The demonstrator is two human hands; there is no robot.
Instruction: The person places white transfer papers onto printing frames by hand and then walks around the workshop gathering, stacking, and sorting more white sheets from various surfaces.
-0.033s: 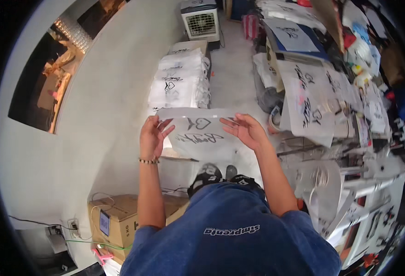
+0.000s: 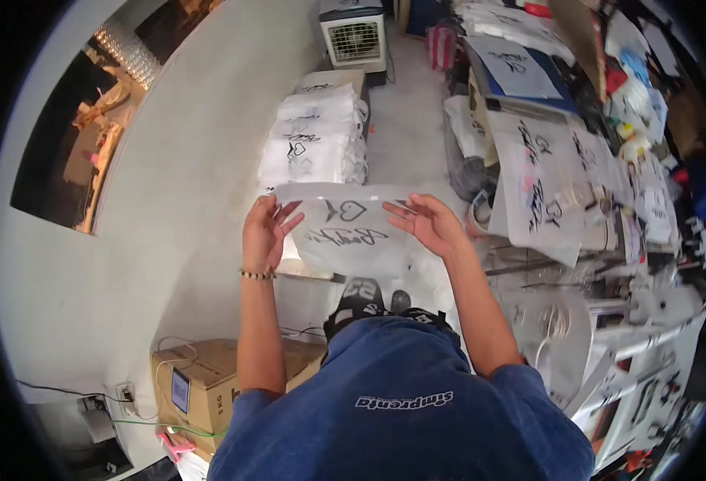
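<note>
A translucent plastic bag [image 2: 345, 256] hangs before my body, spread between both hands. Its dark heart and script print reads backwards from this side. My left hand [image 2: 266, 232], with a beaded bracelet at the wrist, grips the upper left corner. At the upper right corner, my right hand [image 2: 431, 224] holds it with the fingers partly behind the clear film. Just beyond the bag lies a stack of white printed bags [image 2: 309, 160], laid in overlapping rows.
Printed translucent sheets [image 2: 521, 184] hang over a cluttered bench on the right. Machinery [image 2: 561, 321] stands near my right elbow. A cardboard box [image 2: 201, 377] sits at the lower left by the wall. An air cooler [image 2: 355, 40] stands at the far end of the floor.
The view has shifted slightly, and the bag sits a little higher in the picture. Both hands keep their grip on it.
</note>
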